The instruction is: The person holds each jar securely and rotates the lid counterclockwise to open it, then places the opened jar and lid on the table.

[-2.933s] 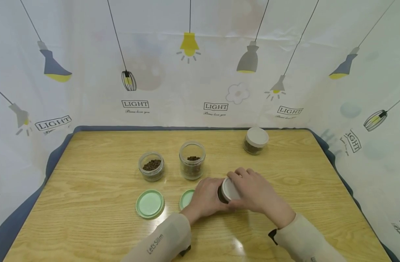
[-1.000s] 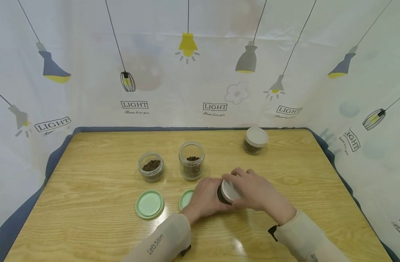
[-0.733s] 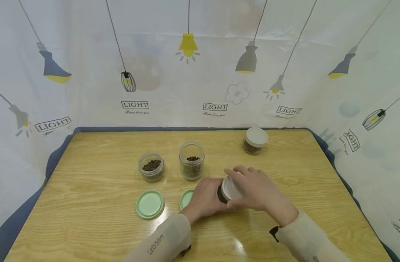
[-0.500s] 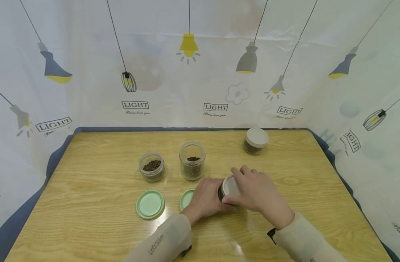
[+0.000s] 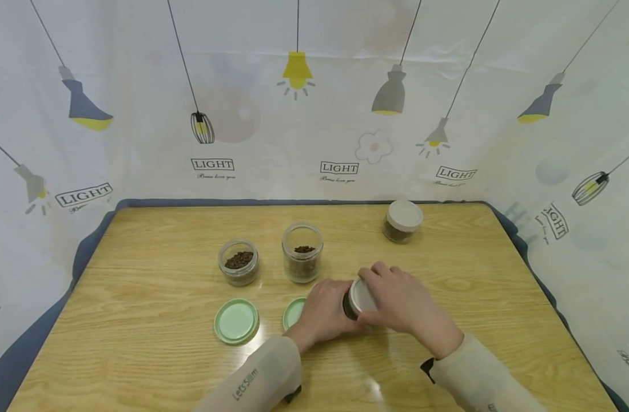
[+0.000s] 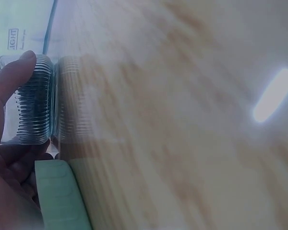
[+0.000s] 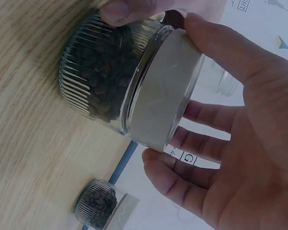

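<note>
In the head view, my left hand grips the side of a ribbed glass jar standing on the table. Dark brown beans, like coffee beans, fill much of it in the right wrist view. My right hand holds the jar's white lid by its rim, thumb on one side and fingertips on the other. The lid sits on the jar's mouth. Just left of my left hand lies a green lid, partly hidden by that hand; its edge also shows in the left wrist view.
Two uncovered glass jars of brown beans, a short one and a taller one, stand to the left and beyond. Another green lid lies at the left. A white-lidded jar stands near the table's back edge.
My right fingers shifted to the right round the lid with the thumb to the left, then turned back counterclockwise over the last half second. The left hand and the jar stay in place.
</note>
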### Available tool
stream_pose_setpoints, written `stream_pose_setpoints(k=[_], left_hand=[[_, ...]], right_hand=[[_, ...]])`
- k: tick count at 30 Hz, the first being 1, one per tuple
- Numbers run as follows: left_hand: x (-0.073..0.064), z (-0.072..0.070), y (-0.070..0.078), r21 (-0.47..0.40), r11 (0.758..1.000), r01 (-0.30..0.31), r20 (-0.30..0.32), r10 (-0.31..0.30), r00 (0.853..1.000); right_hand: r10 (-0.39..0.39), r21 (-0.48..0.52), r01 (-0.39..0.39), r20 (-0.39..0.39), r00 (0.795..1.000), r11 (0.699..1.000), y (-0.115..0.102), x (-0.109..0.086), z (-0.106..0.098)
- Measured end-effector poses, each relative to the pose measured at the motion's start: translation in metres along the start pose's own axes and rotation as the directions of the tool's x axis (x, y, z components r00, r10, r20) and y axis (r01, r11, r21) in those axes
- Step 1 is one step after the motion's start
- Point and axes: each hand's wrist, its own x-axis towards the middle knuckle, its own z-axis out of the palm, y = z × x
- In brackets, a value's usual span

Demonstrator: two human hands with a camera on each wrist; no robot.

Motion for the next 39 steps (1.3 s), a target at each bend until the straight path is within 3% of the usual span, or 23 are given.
stream_pose_setpoints(k=[9, 19, 23, 27, 32, 35, 39], left_hand=[[0.002, 0.0, 0.0, 0.002, 1.0, 0.029, 0.046, -0.029, 0.999], [0.001, -0.001, 0.0, 0.002, 0.998, 0.058, 0.061, -0.058, 0.996], [0.0, -0.001, 0.0, 0.009, 0.999, 0.052, 0.048, -0.052, 0.997], [0.001, -0.001, 0.0, -0.006, 0.999, 0.044, 0.035, -0.044, 0.998], [0.0, -0.002, 0.0, -0.024, 0.999, 0.025, 0.014, -0.025, 1.0], [0.0, -0.002, -0.001, -0.018, 1.0, 0.003, -0.006, -0.003, 1.0], [0.001, 0.001, -0.001, 0.0, 1.0, -0.001, -0.009, 0.001, 1.0]], right_hand=[[-0.052, 0.098, 0.047, 0.055, 0.997, 0.994, 0.004, 0.0, -0.006], [-0.122, 0.123, 0.109, 0.102, 0.987, 0.986, 0.007, 0.003, -0.009], [-0.074, 0.082, 0.067, 0.092, 0.993, 0.994, 0.007, 0.002, -0.01], [0.031, -0.023, -0.03, 0.055, 0.998, 0.999, 0.004, 0.001, -0.012], [0.181, -0.061, -0.175, 0.103, 0.978, 0.983, -0.01, -0.002, -0.013], [0.206, -0.054, -0.201, 0.102, 0.973, 0.978, -0.016, -0.002, -0.009], [0.179, -0.065, -0.177, 0.031, 0.983, 0.982, -0.018, -0.003, -0.003]])
